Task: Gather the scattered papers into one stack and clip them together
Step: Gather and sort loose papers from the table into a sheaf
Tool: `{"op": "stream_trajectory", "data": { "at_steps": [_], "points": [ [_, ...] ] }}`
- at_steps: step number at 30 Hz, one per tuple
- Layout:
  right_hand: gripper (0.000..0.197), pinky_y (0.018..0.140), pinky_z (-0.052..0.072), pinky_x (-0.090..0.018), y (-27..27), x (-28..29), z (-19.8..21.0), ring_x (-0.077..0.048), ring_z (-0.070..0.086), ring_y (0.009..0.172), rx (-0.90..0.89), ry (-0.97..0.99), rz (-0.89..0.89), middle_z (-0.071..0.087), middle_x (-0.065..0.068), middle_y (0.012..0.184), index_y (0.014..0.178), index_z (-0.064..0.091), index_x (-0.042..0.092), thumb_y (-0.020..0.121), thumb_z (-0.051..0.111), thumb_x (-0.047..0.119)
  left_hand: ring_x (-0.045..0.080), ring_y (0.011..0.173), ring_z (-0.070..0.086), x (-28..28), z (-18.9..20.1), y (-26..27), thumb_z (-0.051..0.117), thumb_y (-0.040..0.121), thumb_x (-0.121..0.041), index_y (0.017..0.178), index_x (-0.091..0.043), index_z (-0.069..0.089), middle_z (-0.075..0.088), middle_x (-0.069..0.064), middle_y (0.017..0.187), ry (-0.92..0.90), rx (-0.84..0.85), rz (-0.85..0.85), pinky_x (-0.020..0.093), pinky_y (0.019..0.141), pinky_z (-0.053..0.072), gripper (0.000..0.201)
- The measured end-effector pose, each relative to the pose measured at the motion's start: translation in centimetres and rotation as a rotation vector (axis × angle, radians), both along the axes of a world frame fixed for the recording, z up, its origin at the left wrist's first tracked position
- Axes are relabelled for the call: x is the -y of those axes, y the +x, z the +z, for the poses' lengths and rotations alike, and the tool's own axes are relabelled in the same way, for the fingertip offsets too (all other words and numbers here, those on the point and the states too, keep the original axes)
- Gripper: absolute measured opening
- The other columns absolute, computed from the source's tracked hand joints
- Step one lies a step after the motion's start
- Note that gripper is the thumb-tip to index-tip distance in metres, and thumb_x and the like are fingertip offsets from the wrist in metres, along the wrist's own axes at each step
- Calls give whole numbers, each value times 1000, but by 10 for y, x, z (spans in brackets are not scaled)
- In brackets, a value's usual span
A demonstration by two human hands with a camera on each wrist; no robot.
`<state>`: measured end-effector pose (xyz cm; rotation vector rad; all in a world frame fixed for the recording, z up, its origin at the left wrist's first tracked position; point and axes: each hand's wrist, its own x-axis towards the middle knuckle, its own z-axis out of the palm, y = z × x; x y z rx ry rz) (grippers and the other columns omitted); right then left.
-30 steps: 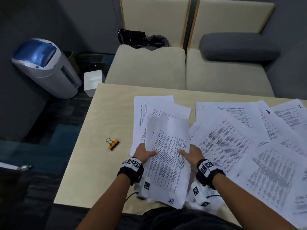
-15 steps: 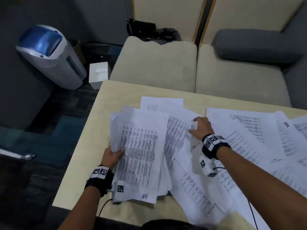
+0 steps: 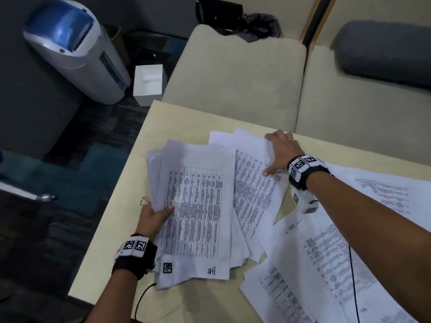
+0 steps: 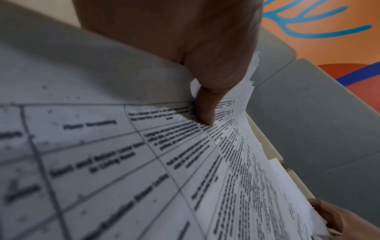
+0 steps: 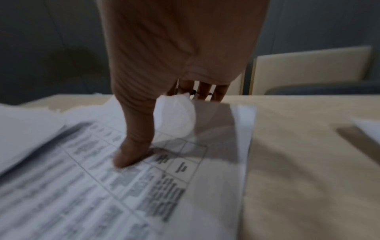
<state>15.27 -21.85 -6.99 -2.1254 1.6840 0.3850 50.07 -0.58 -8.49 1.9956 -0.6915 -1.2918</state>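
Thin printed stack (image 3: 198,210) pinched in left hand (image 3: 152,217); right hand (image 3: 283,150) fingers clamp a curling sheet (image 3: 254,190).

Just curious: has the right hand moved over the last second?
Yes. The right hand has gone from the near table edge toward the sofa, onto farther papers.

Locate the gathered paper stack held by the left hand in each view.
Head: the gathered white printed paper stack lies left of centre on the table, left hand holding its left edge.
Left wrist: it fills the lower left, thumb on top.
Right wrist: only its raised edge at far left; blurred, not certain.
Shared landmark: the beige wooden table.
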Motion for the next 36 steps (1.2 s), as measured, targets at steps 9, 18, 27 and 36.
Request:
{"op": "stream_trajectory", "data": {
  "at_steps": [9,18,27,36],
  "points": [
    [38,85,47,-32,-14,7,32,-34,63,107,271,17,-216,69,-17,109,105,70,5,79,78,32,34,83,63,-3,10,0,69,86,-7,100,3,65,65,24,89,43,25,26,53,81,54,18],
    [22,56,34,-22,-99,-51,198,-14,50,66,515,-327,-168,55,3,65,75,59,17,79,78,27,22,78,54,17,93,31,64,88,-9,100,-5,64,59,13,81,-180,302,109,26,60,42,12],
    [51,60,43,-31,-92,-115,265,-15,57,69,805,-344,-266,73,-18,87,86,72,5,65,82,50,24,78,71,19,202,-84,67,84,0,97,-1,69,74,12,86,-465,-189,-211,37,70,59,14],
    [89,109,39,-38,-136,-186,169,-26,47,132,613,-39,-637,51,-8,142,131,55,10,58,90,46,37,103,67,-48,140,-194,44,101,-35,124,-3,64,67,23,119,-69,-602,-342,48,87,55,43]
  ]
}}
